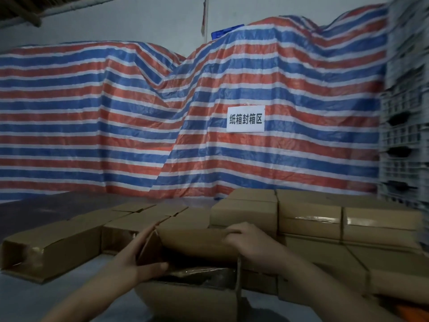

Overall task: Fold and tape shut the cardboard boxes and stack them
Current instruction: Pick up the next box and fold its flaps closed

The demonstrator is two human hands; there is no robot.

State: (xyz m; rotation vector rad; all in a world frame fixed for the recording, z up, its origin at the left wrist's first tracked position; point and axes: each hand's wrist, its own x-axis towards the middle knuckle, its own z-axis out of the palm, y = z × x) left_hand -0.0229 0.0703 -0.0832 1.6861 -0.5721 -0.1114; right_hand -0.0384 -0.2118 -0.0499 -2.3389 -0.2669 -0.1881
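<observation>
An open brown cardboard box (185,296) sits low in the middle, its long far flap (192,242) raised. My left hand (137,256) presses flat against the short left end flap, thumb reaching inside. My right hand (246,240) grips the right end of the far flap, fingers curled over its top edge. Something dark and shiny lies inside the box. Taped boxes (311,219) are stacked to the right. Several untaped boxes (53,247) stand at the left and behind.
A red, white and blue striped tarp (162,117) covers piles behind, with a white paper sign (245,119) on it. Grey plastic crates (406,112) are stacked at the right edge. The grey floor (34,298) shows at lower left.
</observation>
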